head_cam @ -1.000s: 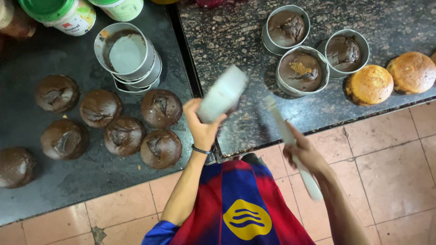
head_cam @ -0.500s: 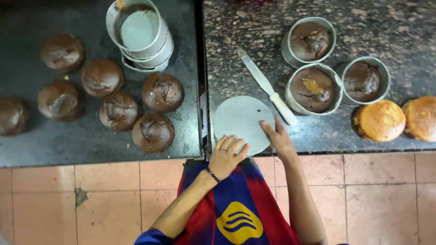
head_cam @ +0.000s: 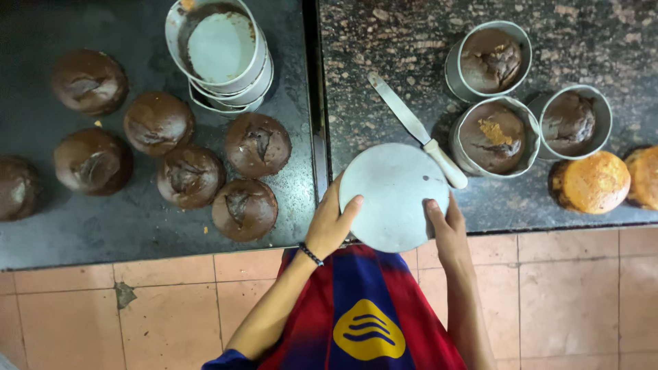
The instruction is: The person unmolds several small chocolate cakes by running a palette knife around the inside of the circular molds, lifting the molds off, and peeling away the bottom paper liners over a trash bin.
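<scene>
- Grey metal disc (head_cam: 394,196) is flat on the speckled counter (head_cam: 589,41) now, right at the front edge. A second ago you had it tilted up in the air in your left hand, and half a second back it was already down.
- Your left hand (head_cam: 332,223) has come round to the disc's left rim, thumb lying on top, fingers curled loosely around the edge. Looks like a light hold, not a squeeze.
- Your right hand (head_cam: 445,226) sits at the lower right rim, thumb on top. The other fingers are under or behind the rim, so you can't tell how far they close.
- Knife (head_cam: 418,130) is out of your right hand since a second ago. It lies on the counter with its long axis diagonal, blade tip pointing up-left, white handle down-right and overlapping the disc's top right edge.
- Disc is round, so no real long axis. Dull matte grey, plain, with a tiny dark speck near the handle end.
- Nearby: three tins (head_cam: 493,137) with brown cakes to the right, and turned-out brown cakes (head_cam: 245,209) on the dark counter (head_cam: 137,233) to the left.
</scene>
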